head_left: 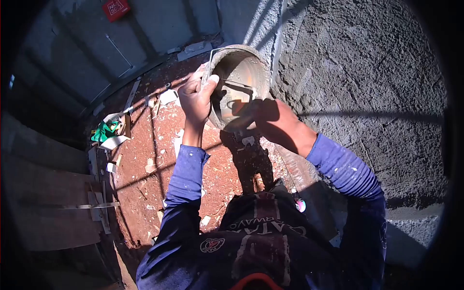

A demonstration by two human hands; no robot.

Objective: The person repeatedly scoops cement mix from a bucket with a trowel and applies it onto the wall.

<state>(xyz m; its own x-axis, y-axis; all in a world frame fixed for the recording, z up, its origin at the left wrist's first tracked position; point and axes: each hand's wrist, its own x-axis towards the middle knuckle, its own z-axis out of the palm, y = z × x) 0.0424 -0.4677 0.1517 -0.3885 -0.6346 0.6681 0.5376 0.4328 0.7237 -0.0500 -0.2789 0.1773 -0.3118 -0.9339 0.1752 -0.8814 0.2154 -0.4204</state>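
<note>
Between the left hand (197, 99) and the right hand (279, 121), the bucket (260, 67) is dull grey, tinged orange-brown inside. Behind the hands, the sleeves (344, 168) are violet-blue flecked with white; the dark shirt (309, 244) carries pale lettering. Right of the right hand, the wall (367, 72) is mottled grey. Left of the left hand, red-brown ground (137, 205) bears white flecks and dark shadow stripes.

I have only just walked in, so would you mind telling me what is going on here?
A person's left hand grips the rim of a round, grey-smeared bucket, whose mouth is turned toward the camera. The right hand is at the bucket's lower right edge in the picture; shadow hides whether its fingers hold anything. The bucket is held beside a rough-surfaced grey wall, above reddish-brown ground scattered with debris.
</note>
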